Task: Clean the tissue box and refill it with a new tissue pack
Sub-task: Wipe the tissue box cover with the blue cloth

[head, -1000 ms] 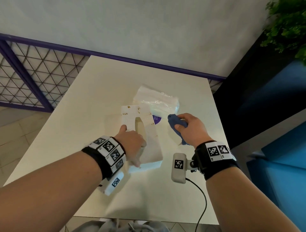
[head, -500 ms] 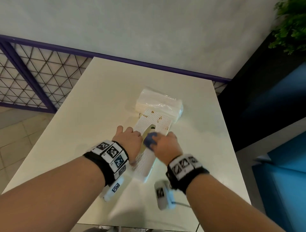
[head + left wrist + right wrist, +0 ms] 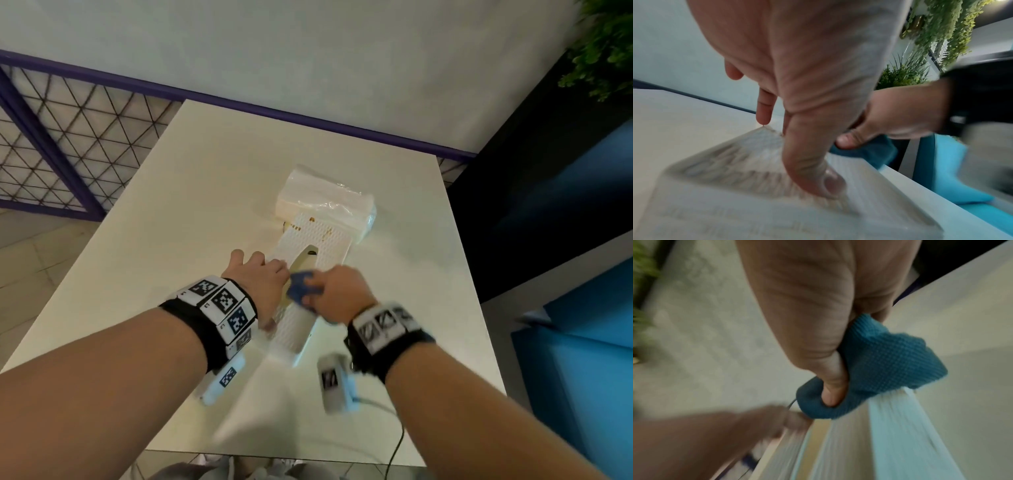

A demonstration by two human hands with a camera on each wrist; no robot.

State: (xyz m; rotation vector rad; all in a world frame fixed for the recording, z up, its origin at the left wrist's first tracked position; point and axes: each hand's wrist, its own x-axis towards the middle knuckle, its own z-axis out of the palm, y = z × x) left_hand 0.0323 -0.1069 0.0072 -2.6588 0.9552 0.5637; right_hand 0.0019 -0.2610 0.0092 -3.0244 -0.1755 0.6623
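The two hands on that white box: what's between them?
In the head view, between the left hand and right hand lies the white perforated tissue box's slot, with the bunched blue cloth over it.

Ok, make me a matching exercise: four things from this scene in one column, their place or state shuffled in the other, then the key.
1. blue cloth
2. tissue pack
3. left hand
4. tissue box

A. sealed in clear wrap, at the box's far end
B. gripped by the right hand
C. white, with a slot on top
D. steadying the box

Pairs: 1-B, 2-A, 3-D, 4-C
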